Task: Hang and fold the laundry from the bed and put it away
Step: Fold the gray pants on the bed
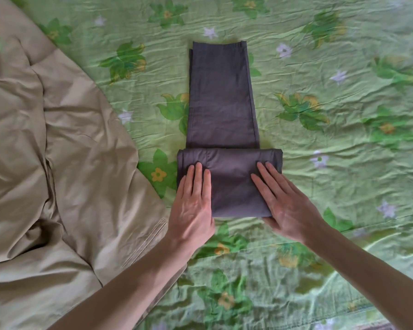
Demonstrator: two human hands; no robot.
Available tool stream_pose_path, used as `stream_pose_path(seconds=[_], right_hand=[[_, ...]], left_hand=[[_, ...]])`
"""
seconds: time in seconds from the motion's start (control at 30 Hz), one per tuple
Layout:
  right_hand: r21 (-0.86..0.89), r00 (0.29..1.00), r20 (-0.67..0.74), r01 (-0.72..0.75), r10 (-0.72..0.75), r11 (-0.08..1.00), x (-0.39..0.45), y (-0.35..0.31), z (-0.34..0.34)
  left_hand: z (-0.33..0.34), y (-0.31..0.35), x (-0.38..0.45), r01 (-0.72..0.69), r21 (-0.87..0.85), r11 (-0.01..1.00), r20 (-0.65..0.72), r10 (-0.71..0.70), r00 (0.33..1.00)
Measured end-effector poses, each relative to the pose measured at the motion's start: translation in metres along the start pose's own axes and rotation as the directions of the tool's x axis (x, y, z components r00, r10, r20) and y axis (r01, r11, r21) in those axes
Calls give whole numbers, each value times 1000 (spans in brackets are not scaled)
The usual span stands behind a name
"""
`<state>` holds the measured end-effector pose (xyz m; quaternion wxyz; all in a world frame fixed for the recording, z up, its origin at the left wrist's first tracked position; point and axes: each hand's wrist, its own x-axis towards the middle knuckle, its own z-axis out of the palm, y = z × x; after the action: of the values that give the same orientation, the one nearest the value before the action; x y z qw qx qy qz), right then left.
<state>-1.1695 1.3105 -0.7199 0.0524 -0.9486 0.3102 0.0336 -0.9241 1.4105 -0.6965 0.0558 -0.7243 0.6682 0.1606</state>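
a pair of dark grey cotton trousers (221,103) lies mid-bed on the green flowered bed sheet (343,103), near end folded over. the left hand (192,203) and right hand (284,201) press flat, fingers straight, set apart on the fold. lifting carelessly could let the loose layers slide and the fold spring undone.

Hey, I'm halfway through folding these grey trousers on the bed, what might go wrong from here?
1. The grey trousers are folded only at the near end, where the left hand and right hand press flat; lifting off might let that fold spring open.
2. The far leg layers sit slightly offset at the left edge, so the next fold may come out crooked.
3. The green floral sheet is wrinkled and could shift underneath.
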Motion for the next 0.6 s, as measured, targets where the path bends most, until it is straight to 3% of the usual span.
stream_pose_path(seconds=[0.17, 0.37, 0.47, 0.6], right_hand=[[274, 993, -95, -48, 77, 960, -11, -3, -19], [418, 994, -76, -37, 76, 908, -40, -8, -63], [613, 991, -4, -102, 133, 783, -52, -12, -79], [812, 939, 80, -255, 333, 525, -56, -14, -82]], left_hand=[[-39, -4, -3, -67, 19, 998, -16, 67, 998], [-86, -19, -15, -250, -92, 964, 167, 263, 950], [-105, -28, -25, -180, -340, 923, 279, 282, 918], [-112, -40, -29, 39, -644, 764, 263, 173, 949]])
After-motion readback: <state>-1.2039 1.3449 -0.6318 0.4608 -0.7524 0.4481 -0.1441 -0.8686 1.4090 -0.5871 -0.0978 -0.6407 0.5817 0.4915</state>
